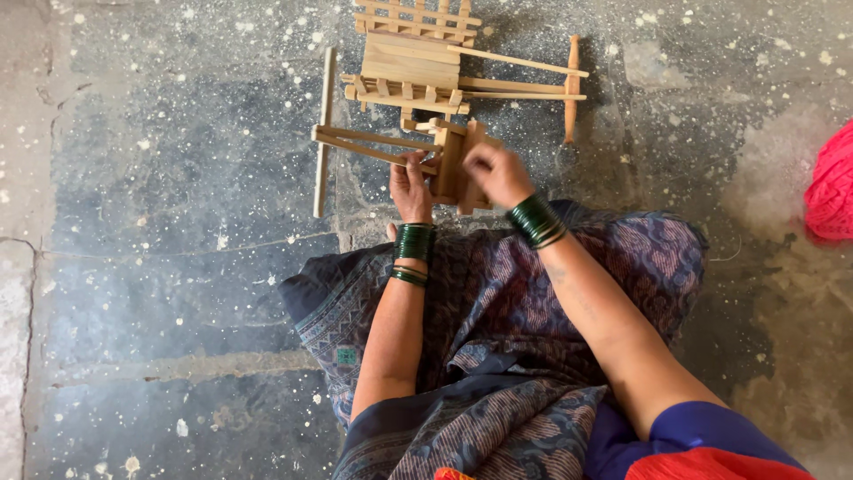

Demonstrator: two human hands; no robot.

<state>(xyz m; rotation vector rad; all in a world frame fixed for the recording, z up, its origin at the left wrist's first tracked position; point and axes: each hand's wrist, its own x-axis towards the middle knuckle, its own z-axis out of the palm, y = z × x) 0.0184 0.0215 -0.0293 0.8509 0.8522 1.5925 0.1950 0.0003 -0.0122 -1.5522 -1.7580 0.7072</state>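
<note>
On bare stone floor (160, 267), my left hand (410, 185) and right hand (498, 173) grip a small wooden cart (449, 160). Another wooden cart (426, 67) lies just beyond; open floor spreads left.

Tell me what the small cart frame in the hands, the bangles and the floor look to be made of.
Cart frame: pale bare wood, grain visible, apparently unpainted.
Bangles: glossy dark green, probably glass or plastic.
Floor: grey stone or cement, matte, cracked, white-speckled.

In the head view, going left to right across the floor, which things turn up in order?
Long wooden stick → left hand on the small wooden frame → right hand → upright wooden peg → pink bundle at the right edge.
</note>
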